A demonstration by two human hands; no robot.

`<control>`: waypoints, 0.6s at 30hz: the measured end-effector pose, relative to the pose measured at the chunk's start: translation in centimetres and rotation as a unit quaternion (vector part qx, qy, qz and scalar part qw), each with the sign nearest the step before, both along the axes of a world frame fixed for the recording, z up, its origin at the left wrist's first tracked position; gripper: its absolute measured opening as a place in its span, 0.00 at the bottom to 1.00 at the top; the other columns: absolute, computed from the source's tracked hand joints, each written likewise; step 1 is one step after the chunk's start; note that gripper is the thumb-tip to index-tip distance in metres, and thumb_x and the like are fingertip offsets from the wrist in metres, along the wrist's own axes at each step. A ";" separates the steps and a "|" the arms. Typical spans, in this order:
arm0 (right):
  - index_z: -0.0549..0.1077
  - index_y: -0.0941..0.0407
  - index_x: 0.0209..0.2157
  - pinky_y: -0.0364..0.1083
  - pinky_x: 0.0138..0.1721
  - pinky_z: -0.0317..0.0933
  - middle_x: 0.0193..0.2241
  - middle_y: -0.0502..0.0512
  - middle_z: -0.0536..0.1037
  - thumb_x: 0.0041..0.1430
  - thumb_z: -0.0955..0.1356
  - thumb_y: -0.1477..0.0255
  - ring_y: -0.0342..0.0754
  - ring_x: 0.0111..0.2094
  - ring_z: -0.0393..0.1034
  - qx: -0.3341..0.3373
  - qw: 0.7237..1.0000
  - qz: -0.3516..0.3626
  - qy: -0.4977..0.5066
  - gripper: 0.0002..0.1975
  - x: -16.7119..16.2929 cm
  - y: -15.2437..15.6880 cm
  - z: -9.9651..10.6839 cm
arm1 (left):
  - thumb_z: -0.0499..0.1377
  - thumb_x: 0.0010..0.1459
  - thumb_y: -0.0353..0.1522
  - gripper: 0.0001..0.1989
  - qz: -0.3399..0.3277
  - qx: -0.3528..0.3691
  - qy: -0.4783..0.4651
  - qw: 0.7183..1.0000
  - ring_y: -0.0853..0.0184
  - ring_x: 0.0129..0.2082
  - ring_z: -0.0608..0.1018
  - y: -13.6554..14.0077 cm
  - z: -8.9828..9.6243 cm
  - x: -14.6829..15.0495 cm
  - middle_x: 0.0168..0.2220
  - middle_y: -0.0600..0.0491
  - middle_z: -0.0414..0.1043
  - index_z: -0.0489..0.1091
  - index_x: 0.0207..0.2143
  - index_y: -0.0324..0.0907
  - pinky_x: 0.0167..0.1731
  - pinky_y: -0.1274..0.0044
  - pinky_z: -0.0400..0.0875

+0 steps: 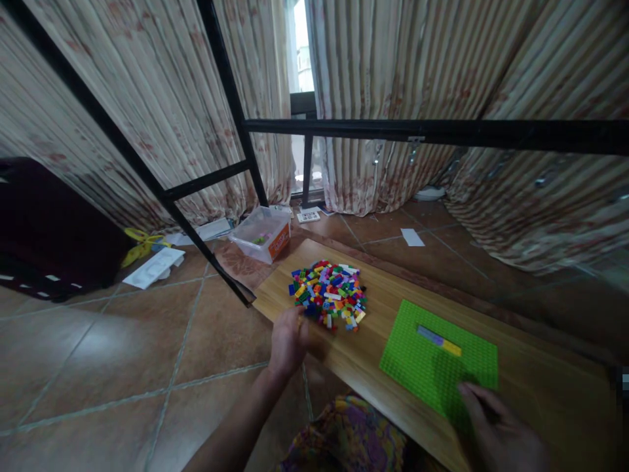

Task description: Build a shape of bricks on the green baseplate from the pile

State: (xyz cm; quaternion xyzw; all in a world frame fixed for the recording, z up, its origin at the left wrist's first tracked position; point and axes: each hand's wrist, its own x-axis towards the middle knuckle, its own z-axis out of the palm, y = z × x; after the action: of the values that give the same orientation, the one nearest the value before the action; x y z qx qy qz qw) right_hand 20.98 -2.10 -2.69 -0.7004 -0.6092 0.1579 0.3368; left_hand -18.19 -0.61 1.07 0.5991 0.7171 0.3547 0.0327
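Note:
My left hand (289,341) is curled closed at the near edge of a heap of small multicoloured toy bricks (330,294). Dark blue bricks lie by its fingertips, and whatever the fingers may hold is hidden. A green studded baseplate (410,344) lies to the right on the wooden board. On it sits a short row of bricks, greyish blue and purple (430,335) at one end and yellow (452,348) at the other. Over the plate's near right corner, my right hand (496,423) is slightly blurred, with thumb and fingers drawn together; their contents cannot be made out.
A clear plastic tub (258,235) with an orange label stands past the board's far left end. Black metal bars (432,131) cross in front of the curtains. A dark suitcase (54,229) and white packaging (153,267) are on the tiled floor at left.

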 end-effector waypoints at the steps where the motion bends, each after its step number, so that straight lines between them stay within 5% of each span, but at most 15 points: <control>1: 0.79 0.52 0.33 0.50 0.34 0.70 0.37 0.59 0.83 0.56 0.62 0.48 0.56 0.34 0.77 0.005 1.000 -0.003 0.004 0.25 -0.7 -0.5 -0.1 | 0.55 0.60 0.28 0.11 0.014 -0.006 0.003 1.000 0.60 0.45 0.77 -0.1 -0.3 -0.8 0.42 0.47 0.76 0.70 0.45 0.41 0.48 0.66 0.72; 8: 0.79 0.52 0.33 0.46 0.41 0.71 0.37 0.56 0.82 0.57 0.64 0.49 0.53 0.38 0.78 -0.018 0.999 0.024 0.037 0.23 -3.6 -2.9 0.3 | 0.57 0.57 0.27 0.15 -0.013 -0.052 0.046 0.998 0.59 0.45 0.76 0.7 -1.5 -1.4 0.43 0.47 0.75 0.70 0.48 0.41 0.48 0.68 0.72; 18: 0.79 0.54 0.38 0.50 0.44 0.69 0.40 0.58 0.81 0.61 0.64 0.53 0.54 0.42 0.76 0.001 1.000 -0.003 0.015 0.20 -2.4 -5.5 1.0 | 0.54 0.60 0.34 0.12 -0.031 -0.101 0.079 0.991 0.56 0.43 0.76 2.5 -1.5 -1.1 0.41 0.45 0.75 0.71 0.44 0.40 0.46 0.66 0.71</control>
State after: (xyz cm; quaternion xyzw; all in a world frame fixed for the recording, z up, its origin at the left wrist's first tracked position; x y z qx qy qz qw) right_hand 18.58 -7.63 -1.71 -0.6991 -0.6023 0.1667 0.3474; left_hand -19.33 1.87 -0.46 0.6408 0.7308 0.2306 0.0471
